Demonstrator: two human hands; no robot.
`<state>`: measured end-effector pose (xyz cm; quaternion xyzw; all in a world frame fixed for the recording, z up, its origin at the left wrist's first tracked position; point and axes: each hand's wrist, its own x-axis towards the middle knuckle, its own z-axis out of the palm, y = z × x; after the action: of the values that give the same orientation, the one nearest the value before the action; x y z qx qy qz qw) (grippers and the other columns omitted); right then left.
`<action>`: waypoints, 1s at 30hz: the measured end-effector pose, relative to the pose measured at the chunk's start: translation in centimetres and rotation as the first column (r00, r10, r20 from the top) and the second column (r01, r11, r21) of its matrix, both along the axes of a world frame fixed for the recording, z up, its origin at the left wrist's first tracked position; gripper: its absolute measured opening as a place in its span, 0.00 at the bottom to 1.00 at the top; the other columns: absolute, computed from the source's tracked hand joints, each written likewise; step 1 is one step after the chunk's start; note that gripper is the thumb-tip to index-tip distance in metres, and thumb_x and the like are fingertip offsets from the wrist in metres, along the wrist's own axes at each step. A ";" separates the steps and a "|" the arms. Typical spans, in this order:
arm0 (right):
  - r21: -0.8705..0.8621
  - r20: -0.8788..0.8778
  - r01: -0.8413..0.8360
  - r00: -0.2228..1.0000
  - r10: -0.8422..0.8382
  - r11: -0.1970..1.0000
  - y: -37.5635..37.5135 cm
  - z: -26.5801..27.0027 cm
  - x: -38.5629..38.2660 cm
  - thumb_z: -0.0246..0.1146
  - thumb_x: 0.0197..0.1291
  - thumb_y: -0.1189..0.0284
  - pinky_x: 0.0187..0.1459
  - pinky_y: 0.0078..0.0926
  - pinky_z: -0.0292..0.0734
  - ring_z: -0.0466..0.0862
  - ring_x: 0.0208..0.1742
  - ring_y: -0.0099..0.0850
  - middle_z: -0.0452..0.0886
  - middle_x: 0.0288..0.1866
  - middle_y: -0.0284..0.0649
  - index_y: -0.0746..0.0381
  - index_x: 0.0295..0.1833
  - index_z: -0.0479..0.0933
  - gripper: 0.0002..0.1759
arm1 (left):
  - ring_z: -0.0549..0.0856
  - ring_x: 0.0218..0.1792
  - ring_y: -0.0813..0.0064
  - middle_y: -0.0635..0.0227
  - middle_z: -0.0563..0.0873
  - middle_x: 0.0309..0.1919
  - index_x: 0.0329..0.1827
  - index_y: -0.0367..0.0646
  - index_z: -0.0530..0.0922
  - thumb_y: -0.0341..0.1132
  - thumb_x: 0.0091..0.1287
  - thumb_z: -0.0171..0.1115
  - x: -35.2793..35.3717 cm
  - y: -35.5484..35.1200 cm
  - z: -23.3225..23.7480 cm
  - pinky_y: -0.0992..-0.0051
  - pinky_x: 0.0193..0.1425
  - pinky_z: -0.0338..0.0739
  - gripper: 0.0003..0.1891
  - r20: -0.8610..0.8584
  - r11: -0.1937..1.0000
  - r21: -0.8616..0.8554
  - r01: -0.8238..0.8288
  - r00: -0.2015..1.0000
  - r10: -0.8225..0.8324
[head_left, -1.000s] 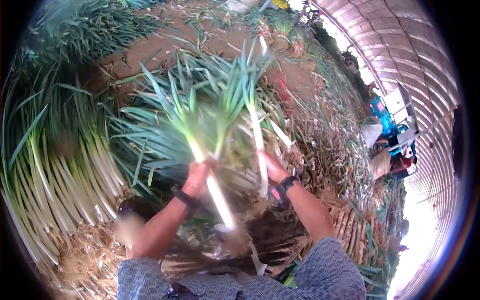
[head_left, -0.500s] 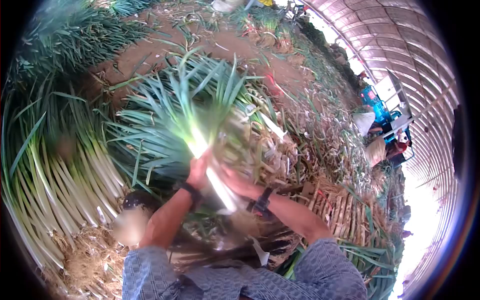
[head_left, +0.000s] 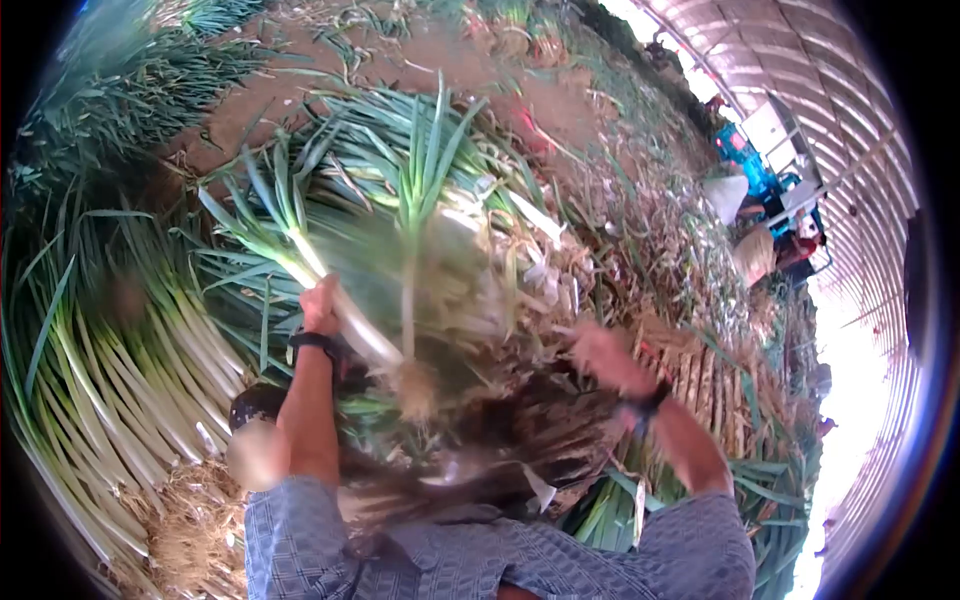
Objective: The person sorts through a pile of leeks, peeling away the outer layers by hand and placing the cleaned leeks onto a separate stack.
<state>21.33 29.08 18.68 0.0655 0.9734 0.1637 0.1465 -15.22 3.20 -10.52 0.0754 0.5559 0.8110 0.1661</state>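
Observation:
My left hand [head_left: 320, 308] is closed around the white shafts of a few large green onions [head_left: 362, 328], whose green leaves fan out to the upper left. Just right of that bunch, another green onion [head_left: 410, 290] with a hairy root end stands nearly upright in this view, blurred along its length. Apart from them, my right hand [head_left: 608, 360] is over the peelings on the right, its fingers smeared by motion, so I cannot tell what they hold. Beyond both hands spreads a heap of green onions [head_left: 350, 150] with leaves pointing away.
Rows of white-stemmed green onions [head_left: 130, 370] lie on the left, roots toward me. A person's head with a dark cap [head_left: 258, 405] is beside my left forearm. Stripped peelings [head_left: 640, 230] cover the ground at right. Farther off are a blue vehicle [head_left: 745, 160] and people.
My hands were together on the green onions; now they are apart. The left has moved left with a few onions, while the right has swung right, away from the bunch.

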 end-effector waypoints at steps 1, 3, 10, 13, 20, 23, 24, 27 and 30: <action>0.011 -0.239 0.047 0.970 -0.042 0.999 2.7 0.9 -0.3 0.60 0.69 0.73 0.48 0.27 0.80 0.81 0.44 0.30 0.81 0.48 0.43 0.62 0.59 0.76 0.15 | 0.85 0.27 0.64 0.57 0.85 0.28 0.39 0.31 0.83 0.45 0.62 0.70 0.3 0.3 -1.6 0.64 0.33 0.82 0.20 -0.066 0.999 -0.044 -0.010 0.998 0.008; -0.310 -0.597 -0.019 0.782 -0.179 0.951 7.4 0.0 -1.6 0.62 0.69 0.71 0.49 0.32 0.82 0.82 0.45 0.33 0.82 0.53 0.43 0.62 0.60 0.79 0.16 | 0.85 0.28 0.65 0.58 0.85 0.28 0.40 0.31 0.83 0.45 0.62 0.70 0.9 0.8 -4.8 0.65 0.33 0.81 0.20 -0.195 0.990 -0.131 -0.049 0.980 0.022; -0.902 -0.182 0.096 0.799 -0.573 0.422 -2.3 -19.3 -16.7 0.64 0.63 0.72 0.49 0.36 0.81 0.84 0.45 0.38 0.85 0.44 0.42 0.64 0.54 0.79 0.16 | 0.84 0.25 0.67 0.59 0.85 0.27 0.37 0.30 0.83 0.41 0.61 0.70 4.7 1.1 3.4 0.67 0.31 0.79 0.18 0.303 0.993 -0.097 0.066 0.952 -0.034; -0.941 -0.176 0.067 0.739 -0.650 0.332 -4.1 -30.0 -20.7 0.67 0.58 0.71 0.53 0.40 0.80 0.86 0.48 0.42 0.87 0.46 0.48 0.66 0.63 0.76 0.26 | 0.84 0.24 0.69 0.61 0.85 0.26 0.35 0.30 0.83 0.41 0.62 0.69 5.6 1.0 3.4 0.68 0.30 0.78 0.17 0.249 0.982 -0.183 0.051 0.969 -0.004; -0.988 0.145 0.065 0.721 -0.678 -0.142 -6.0 -23.7 -23.6 0.67 0.63 0.70 0.33 0.30 0.82 0.84 0.32 0.31 0.81 0.32 0.40 0.67 0.53 0.77 0.16 | 0.83 0.24 0.72 0.65 0.85 0.25 0.35 0.34 0.83 0.39 0.61 0.72 4.8 2.7 3.3 0.71 0.30 0.78 0.14 0.231 0.971 -0.237 -0.036 0.969 0.093; -0.925 0.243 0.003 0.772 -0.587 -0.379 -3.2 -12.6 -23.9 0.64 0.69 0.67 0.31 0.26 0.83 0.82 0.28 0.25 0.79 0.30 0.33 0.64 0.53 0.76 0.14 | 0.82 0.24 0.74 0.66 0.84 0.25 0.34 0.34 0.83 0.37 0.61 0.72 5.0 2.4 3.9 0.72 0.29 0.76 0.13 0.244 0.981 -0.189 -0.036 0.966 0.083; -0.878 0.253 -0.037 0.810 -0.530 -0.476 -2.2 -10.6 -23.5 0.62 0.72 0.65 0.30 0.25 0.83 0.81 0.28 0.23 0.78 0.29 0.31 0.63 0.54 0.74 0.14 | 0.82 0.24 0.75 0.67 0.84 0.25 0.34 0.34 0.83 0.37 0.61 0.72 4.6 2.3 4.0 0.72 0.29 0.76 0.12 0.236 0.988 -0.156 -0.018 0.970 0.055; -0.712 0.361 -0.022 0.845 -0.394 -0.702 -1.8 -9.3 -21.6 0.57 0.75 0.58 0.30 0.26 0.82 0.81 0.28 0.25 0.78 0.33 0.33 0.63 0.59 0.71 0.20 | 0.81 0.25 0.76 0.69 0.84 0.27 0.36 0.34 0.84 0.34 0.61 0.72 5.5 2.5 2.1 0.71 0.30 0.75 0.11 0.248 0.985 -0.172 0.016 0.968 0.027; -0.767 0.541 0.198 0.711 -0.449 -0.610 -3.6 -16.7 -18.0 0.55 0.74 0.51 0.35 0.28 0.82 0.80 0.34 0.27 0.77 0.37 0.33 0.61 0.60 0.72 0.25 | 0.82 0.29 0.75 0.68 0.85 0.30 0.40 0.33 0.84 0.34 0.61 0.73 7.0 3.0 0.8 0.69 0.34 0.77 0.12 0.223 0.967 -0.256 0.011 0.974 0.048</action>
<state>3.32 25.52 2.02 0.2836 0.5436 -0.7831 0.1036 -8.22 6.23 -9.69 -0.0449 0.6336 0.7375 0.2293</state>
